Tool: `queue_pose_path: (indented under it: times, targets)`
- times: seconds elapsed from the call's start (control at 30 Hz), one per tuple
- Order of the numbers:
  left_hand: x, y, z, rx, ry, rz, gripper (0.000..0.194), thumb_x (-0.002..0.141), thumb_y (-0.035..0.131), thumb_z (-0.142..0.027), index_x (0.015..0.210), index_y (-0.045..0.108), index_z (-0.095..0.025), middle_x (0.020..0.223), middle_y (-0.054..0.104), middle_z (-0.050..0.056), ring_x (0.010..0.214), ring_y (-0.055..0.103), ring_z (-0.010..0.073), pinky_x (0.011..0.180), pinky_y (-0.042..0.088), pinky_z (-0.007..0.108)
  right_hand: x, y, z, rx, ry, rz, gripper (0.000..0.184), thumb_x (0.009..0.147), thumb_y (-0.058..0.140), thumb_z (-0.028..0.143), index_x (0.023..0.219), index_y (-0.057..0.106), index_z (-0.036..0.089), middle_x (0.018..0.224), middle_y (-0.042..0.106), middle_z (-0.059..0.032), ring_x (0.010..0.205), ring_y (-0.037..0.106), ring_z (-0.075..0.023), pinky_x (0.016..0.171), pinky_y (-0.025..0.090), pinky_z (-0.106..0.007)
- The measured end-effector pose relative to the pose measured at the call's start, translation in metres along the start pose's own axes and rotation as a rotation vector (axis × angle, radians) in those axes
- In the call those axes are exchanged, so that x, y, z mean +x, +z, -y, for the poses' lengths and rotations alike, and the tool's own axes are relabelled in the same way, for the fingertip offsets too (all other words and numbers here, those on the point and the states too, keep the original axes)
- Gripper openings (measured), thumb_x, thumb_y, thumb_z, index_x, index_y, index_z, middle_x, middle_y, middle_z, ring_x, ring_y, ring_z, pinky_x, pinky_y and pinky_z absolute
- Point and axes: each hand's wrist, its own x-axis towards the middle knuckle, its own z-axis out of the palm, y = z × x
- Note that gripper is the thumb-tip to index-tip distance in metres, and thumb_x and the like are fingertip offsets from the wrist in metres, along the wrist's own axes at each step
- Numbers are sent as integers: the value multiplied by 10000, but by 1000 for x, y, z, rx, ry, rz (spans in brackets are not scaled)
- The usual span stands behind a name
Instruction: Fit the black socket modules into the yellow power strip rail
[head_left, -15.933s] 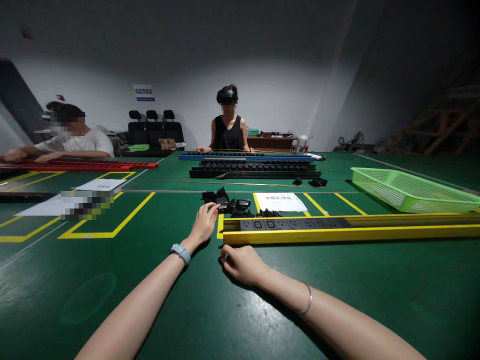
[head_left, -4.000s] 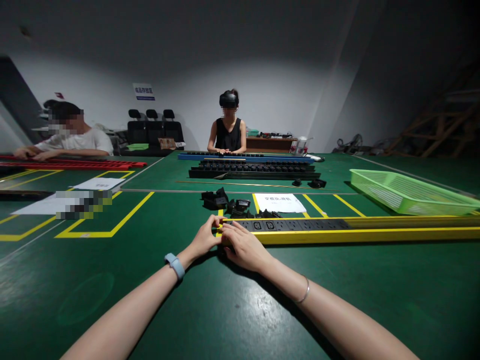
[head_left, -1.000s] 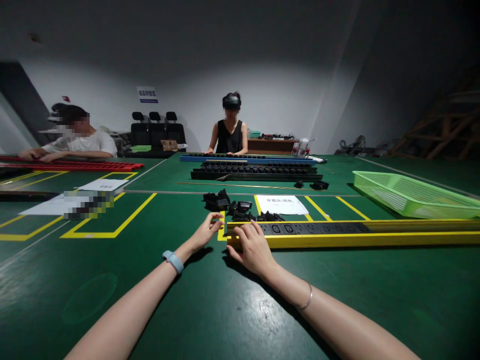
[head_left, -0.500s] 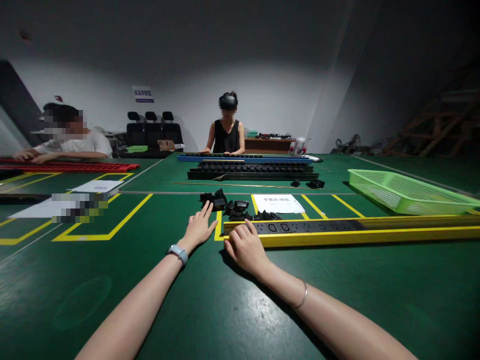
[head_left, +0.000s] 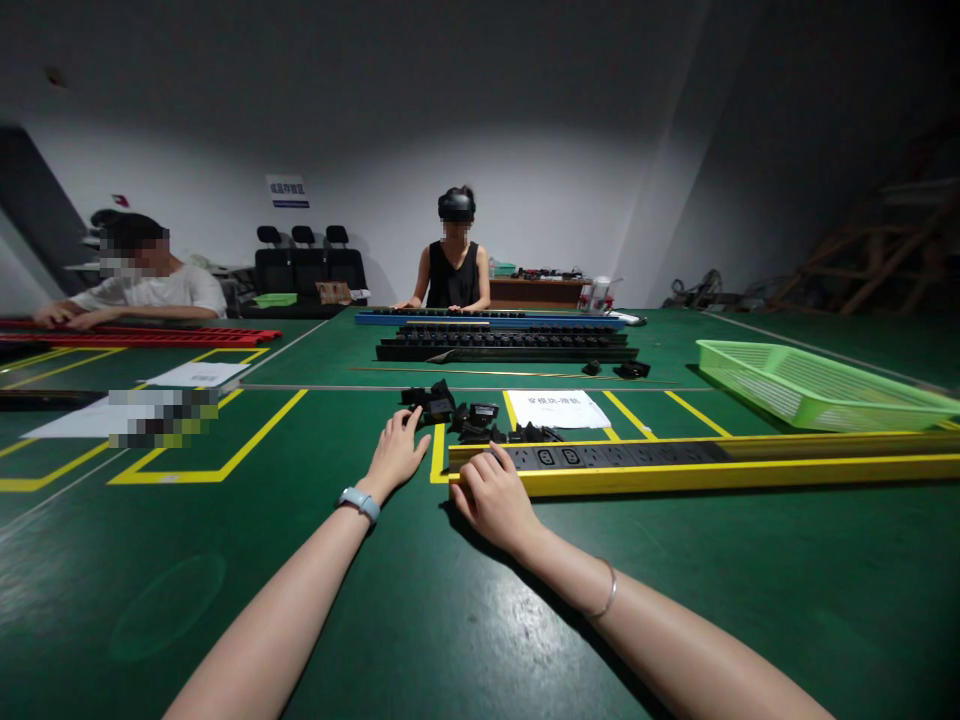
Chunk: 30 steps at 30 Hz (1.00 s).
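My left hand [head_left: 397,452], a pale blue watch band on its wrist, reaches to the near edge of a small heap of black socket modules [head_left: 437,402]. Its fingers are apart and a little bent, the fingertips at the modules; nothing shows gripped in them. My right hand [head_left: 496,497] is closed over the left end of a long yellow rail [head_left: 675,480]. A row of black socket modules [head_left: 619,455] sits inside that rail, running rightward from my fingers. Loose black modules [head_left: 529,433] lie just behind the rail, partly hidden by it.
A printed white sheet [head_left: 559,409] lies behind the rail. At right stands a light green basket [head_left: 795,390]. Across the green table are black rails [head_left: 510,350] and a blue rail [head_left: 375,319], with a person behind. Another person works at a red rail [head_left: 187,337] on the left.
The fingers of my left hand have bent and drawn back slightly at the black modules. My right hand stays on the end of the yellow rail.
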Motion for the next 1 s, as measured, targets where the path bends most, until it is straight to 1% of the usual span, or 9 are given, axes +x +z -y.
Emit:
queue_pose_path:
  times: [0.13,0.33,0.43,0.53,0.67,0.73,0.83,0.93,1.0]
  targets:
    - [-2,-1,1,16,-75,-74,466,871,496,-308,1305,476,-138,1124,492,148,1057,478,283,907,452,410,-1,-1,-1,17,-2,-2,118,899,506,297,834,525,201,814,573,-38,842,520,-198,1057,313,-418]
    - [-3,-1,4,-8,-128,-148,280,838,536,-257,1102,543,-162,1219,470,157,1152,425,314,953,426,460,-1,-2,-1,23,-8,-11,112,899,508,293,836,528,202,814,570,-40,841,521,-200,1048,328,-424]
    - [-3,0,5,-55,-107,-108,246,838,540,-257,1067,523,-171,1179,533,150,1169,429,314,971,401,471,-1,-2,-1,16,-7,4,113,895,514,292,838,532,197,816,570,-40,849,517,-199,1052,326,-419]
    - [-3,-1,6,-70,-111,-67,286,828,567,-280,1089,509,-177,1065,580,124,1083,484,305,920,423,454,-1,-1,-1,18,-6,10,112,891,520,291,839,533,193,826,574,-42,857,515,-200,1051,328,-418]
    - [-3,-4,5,-113,-72,-104,450,809,616,-298,1226,481,-191,1097,559,111,1058,502,287,922,427,439,-2,1,-2,28,-12,0,106,889,527,291,846,533,194,830,578,-42,856,520,-201,1048,331,-421]
    - [-3,-6,5,-181,-61,-119,431,802,634,-322,1203,525,-204,1062,556,95,1050,515,275,933,433,426,-2,0,-3,42,-16,-8,97,891,528,287,855,533,197,831,579,-41,852,523,-199,1046,334,-421]
    - [-2,-12,5,-357,-86,-115,317,803,629,-390,1060,613,-206,1002,558,73,985,560,244,907,465,394,-1,-3,-3,81,-19,-23,85,898,517,283,905,540,202,858,583,-41,870,530,-196,1041,341,-419]
    - [-1,-18,1,-617,-149,-38,324,794,613,-452,979,626,-187,989,588,65,885,601,205,836,503,359,-1,-5,-3,113,-20,-23,110,903,510,283,966,545,200,901,583,-46,906,533,-196,1049,334,-420]
    - [0,-19,-3,-840,-232,36,360,795,591,-464,1013,598,-177,988,616,63,833,619,183,763,526,331,-1,-5,-3,124,-19,-23,118,902,510,277,983,546,200,910,583,-47,913,533,-196,1052,330,-422]
